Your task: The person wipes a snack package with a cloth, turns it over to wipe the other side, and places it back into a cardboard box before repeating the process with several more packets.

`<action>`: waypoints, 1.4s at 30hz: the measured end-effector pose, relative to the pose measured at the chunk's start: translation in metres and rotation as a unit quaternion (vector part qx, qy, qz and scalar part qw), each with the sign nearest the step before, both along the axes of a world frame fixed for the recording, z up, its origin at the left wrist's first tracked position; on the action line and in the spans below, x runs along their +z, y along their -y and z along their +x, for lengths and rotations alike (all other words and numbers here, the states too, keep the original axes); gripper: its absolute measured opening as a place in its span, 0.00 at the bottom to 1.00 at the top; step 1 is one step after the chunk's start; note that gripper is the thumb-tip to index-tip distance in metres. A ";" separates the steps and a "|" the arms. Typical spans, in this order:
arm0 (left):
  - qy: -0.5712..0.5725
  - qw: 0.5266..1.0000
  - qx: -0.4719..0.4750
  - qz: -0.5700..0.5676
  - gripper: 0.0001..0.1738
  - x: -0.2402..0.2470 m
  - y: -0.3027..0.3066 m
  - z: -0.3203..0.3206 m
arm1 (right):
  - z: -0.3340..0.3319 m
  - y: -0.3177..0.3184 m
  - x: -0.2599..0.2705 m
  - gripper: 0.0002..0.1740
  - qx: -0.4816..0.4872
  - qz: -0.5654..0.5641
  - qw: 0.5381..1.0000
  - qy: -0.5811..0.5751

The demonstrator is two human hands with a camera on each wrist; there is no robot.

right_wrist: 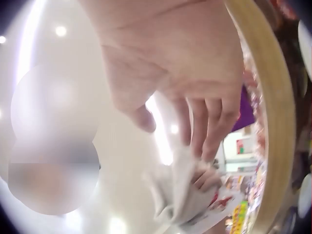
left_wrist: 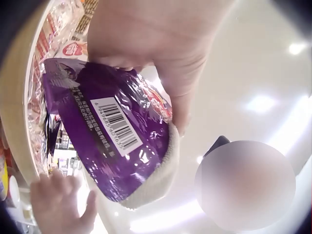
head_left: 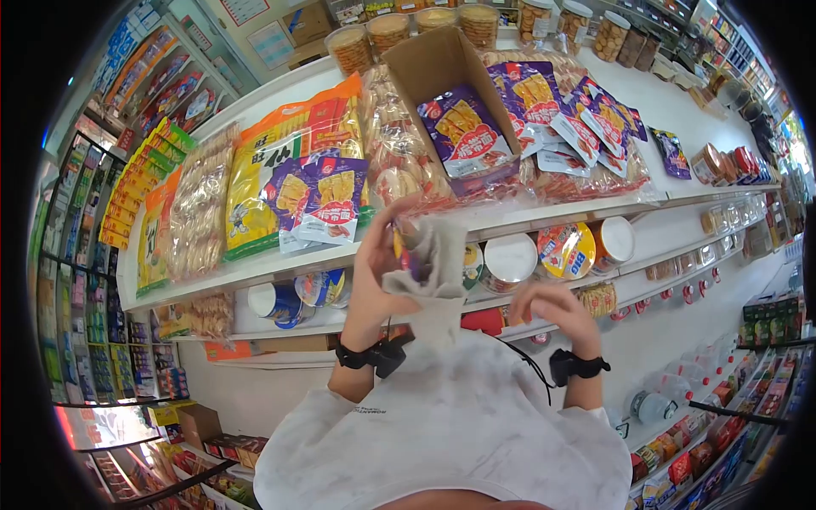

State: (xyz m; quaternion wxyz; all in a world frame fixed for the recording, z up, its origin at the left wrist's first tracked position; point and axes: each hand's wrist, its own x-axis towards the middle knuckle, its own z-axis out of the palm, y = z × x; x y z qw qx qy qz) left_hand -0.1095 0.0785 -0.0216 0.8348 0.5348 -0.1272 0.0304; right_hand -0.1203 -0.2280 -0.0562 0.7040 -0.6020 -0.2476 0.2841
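Observation:
In the head view the left hand (head_left: 371, 276) grips a purple snack packet together with a pale grey cloth (head_left: 433, 263), just in front of the shelf edge. The left wrist view shows that hand (left_wrist: 151, 34) from close by, the packet's barcode side (left_wrist: 87, 141) and the cloth (left_wrist: 158, 183) against its edge. The right hand (head_left: 557, 313) is raised apart to the right, fingers loosely bent and holding nothing. Beyond its fingers (right_wrist: 207, 117), the right wrist view shows the cloth (right_wrist: 180, 190) and part of the left hand.
On the white shelf (head_left: 671, 110) lie more purple packets (head_left: 336, 195), a cardboard box (head_left: 416, 64) with a packet inside, yellow bags (head_left: 280, 153) and wrapped crackers (head_left: 200, 200). Tubs (head_left: 510, 255) stand on the lower shelf. Bottles (head_left: 653, 406) are at the lower right.

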 end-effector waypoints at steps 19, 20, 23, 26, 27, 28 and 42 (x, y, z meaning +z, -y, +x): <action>-0.124 0.962 0.015 -0.243 0.58 -0.040 -0.023 -0.035 | -0.225 0.120 -0.344 0.25 -0.069 -0.456 0.827 -0.322; -0.122 0.962 0.015 -0.244 0.57 -0.039 -0.022 -0.034 | -0.229 0.123 -0.342 0.25 -0.066 -0.474 0.817 -0.320; -0.115 0.963 0.012 -0.244 0.56 -0.035 -0.019 -0.029 | -0.236 0.134 -0.337 0.25 -0.081 -0.501 0.790 -0.343; -0.115 0.962 0.011 -0.249 0.54 -0.034 -0.016 -0.024 | -0.239 0.144 -0.333 0.24 -0.096 -0.512 0.777 -0.354; -0.110 0.962 0.009 -0.250 0.54 -0.033 -0.014 -0.023 | -0.239 0.146 -0.331 0.24 -0.100 -0.513 0.773 -0.359; -0.108 0.962 0.008 -0.250 0.53 -0.031 -0.013 -0.021 | -0.240 0.148 -0.328 0.24 -0.104 -0.517 0.770 -0.361; -0.064 0.957 -0.021 -0.283 0.47 -0.013 -0.004 -0.002 | -0.233 0.161 -0.321 0.23 -0.110 -0.530 0.764 -0.351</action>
